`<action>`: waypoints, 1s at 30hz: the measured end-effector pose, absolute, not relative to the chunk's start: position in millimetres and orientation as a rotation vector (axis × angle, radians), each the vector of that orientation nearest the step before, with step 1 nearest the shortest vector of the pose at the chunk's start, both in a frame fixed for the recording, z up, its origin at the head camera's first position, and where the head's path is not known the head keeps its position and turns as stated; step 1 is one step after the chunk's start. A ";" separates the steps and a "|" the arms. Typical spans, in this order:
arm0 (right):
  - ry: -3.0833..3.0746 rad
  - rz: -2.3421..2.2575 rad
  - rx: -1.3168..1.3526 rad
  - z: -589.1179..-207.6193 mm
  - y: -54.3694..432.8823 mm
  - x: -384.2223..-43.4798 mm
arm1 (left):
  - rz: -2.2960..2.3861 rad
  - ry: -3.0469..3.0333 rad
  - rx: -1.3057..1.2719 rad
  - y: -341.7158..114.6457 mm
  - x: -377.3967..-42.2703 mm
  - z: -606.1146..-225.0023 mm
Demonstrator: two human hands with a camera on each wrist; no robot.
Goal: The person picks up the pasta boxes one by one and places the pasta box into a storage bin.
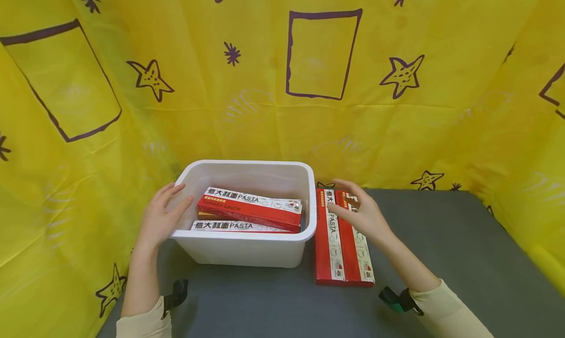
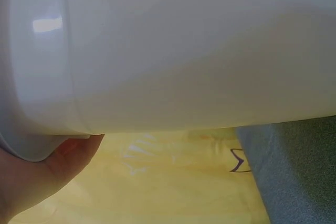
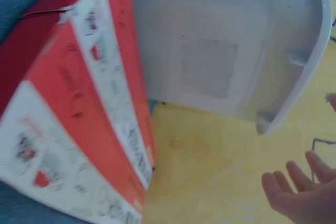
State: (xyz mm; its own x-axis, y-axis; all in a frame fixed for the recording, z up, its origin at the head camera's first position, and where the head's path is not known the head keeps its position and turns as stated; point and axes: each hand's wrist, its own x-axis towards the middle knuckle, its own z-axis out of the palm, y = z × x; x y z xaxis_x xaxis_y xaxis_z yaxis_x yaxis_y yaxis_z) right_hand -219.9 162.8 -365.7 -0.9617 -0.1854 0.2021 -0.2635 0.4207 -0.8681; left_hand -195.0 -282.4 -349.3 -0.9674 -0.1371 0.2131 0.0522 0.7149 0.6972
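Where the white tub [image 1: 247, 252] stands: on the grey surface [image 1: 238, 303], before the yellow cloth [image 1: 247, 124], just left of two red pasta boxes [image 1: 344, 247].
Left hand [image 1: 159, 220]: we have it at the tub's left rim, thumb over the inside, a finger tucked beneath the lip in the left wrist view; whether they clamp the rim we cannot tell.
Right hand [image 1: 365, 215]: we hold it above the far part of the two boxes, thumb and fingers spread apart, nothing between them.
Boxes outside: both lie flat, side by side, pointing away from us.
Boxes inside: an upper pasta box [image 1: 249, 211] slants above a lower pasta box [image 1: 238, 226] beside the near wall.
Right grip: we judge that thumb and fingers across a box's long edges, near its middle, would carry it level; an end grip might let it droop.
Left touch: light, steady pressure suits us better than a pull, which could slide the tub.
Slanted box: weight on it would probably rock, so we should level it first.
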 end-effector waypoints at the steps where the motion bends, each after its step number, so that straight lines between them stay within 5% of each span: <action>1: -2.590 1.621 0.395 -367.4 165.0 -219.0 | -1.096 -2.671 0.065 -282.7 -194.9 -349.4; 30: -2.761 1.689 0.185 -444.6 209.6 -186.3 | -1.072 -2.692 0.065 -281.7 -194.0 -348.9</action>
